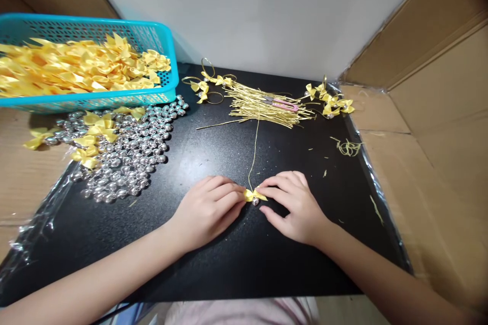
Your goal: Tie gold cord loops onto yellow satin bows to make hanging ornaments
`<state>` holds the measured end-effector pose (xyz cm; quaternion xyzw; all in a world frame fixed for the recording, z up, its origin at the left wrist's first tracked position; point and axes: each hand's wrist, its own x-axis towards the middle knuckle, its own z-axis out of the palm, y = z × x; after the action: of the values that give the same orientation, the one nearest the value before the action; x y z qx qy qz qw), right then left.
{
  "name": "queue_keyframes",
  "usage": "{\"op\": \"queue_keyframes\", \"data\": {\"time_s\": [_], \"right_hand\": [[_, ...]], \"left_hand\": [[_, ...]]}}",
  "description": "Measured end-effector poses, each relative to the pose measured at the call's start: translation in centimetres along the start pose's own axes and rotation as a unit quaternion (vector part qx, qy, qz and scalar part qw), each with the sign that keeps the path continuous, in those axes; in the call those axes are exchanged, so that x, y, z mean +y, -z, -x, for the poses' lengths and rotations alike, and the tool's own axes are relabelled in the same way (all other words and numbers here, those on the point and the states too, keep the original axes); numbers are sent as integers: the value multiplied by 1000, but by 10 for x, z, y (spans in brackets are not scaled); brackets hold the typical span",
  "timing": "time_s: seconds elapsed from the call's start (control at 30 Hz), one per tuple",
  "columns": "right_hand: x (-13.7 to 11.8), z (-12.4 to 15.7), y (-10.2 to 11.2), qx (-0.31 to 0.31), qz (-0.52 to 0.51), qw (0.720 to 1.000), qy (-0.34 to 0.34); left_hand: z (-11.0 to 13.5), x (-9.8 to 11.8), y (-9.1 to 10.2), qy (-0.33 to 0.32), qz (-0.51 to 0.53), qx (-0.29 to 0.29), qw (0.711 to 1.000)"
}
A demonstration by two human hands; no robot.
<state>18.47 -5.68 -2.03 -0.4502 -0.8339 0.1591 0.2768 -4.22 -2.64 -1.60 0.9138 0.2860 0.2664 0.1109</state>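
Forearms [125, 264] nearest in head view, reaching from 7 and 5 o'clock. Yellow bow [249, 195] on black table [229, 274], between hands. Left hand [211, 208] at bow's 9 o'clock: fingers together, seemingly pinching one end. Right hand [297, 208] at 3: fingertips touching other end, thumb spread clear. Light, even hold likely best, silver bead [255, 202] centred. Bow's long axis 9-to-3; bead toward 6, cord [254, 152] toward 12.
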Motion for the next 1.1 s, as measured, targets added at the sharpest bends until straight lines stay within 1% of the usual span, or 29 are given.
{"op": "queue_keyframes", "data": {"time_s": [0.13,0.3,0.4,0.57,0.7,0.83,0.9,0.97,1.0,1.1], "right_hand": [[-2,-4,-3,12,9,1000,16],[-6,-6,-8,40,0,999,-14],[-4,-6,-7,36,-17,999,-26],[2,-5,0,-3,-36,999,-10],[1,-4,1,12,-49,998,-28],[-1,-6,2,12,-77,996,-42],[4,-11,3,13,-56,997,-47],[12,-18,6,-15,-6,1000,-17],[17,-23,8,-46,16,999,13],[30,-39,11,-111,37,989,87]], "left_hand": [[1,2,-3,22,-3,2,1000],[1,6,-5,31,-8,3,999],[0,8,-5,32,4,-6,999],[1,7,-6,30,1,-17,999],[2,6,-8,34,6,-8,999],[1,7,-11,30,19,-4,999],[-1,8,-12,24,18,-12,999],[-2,8,-12,18,8,-20,1000],[-2,8,-13,16,0,-21,1000],[-2,7,-14,11,-16,-25,1000]]}}
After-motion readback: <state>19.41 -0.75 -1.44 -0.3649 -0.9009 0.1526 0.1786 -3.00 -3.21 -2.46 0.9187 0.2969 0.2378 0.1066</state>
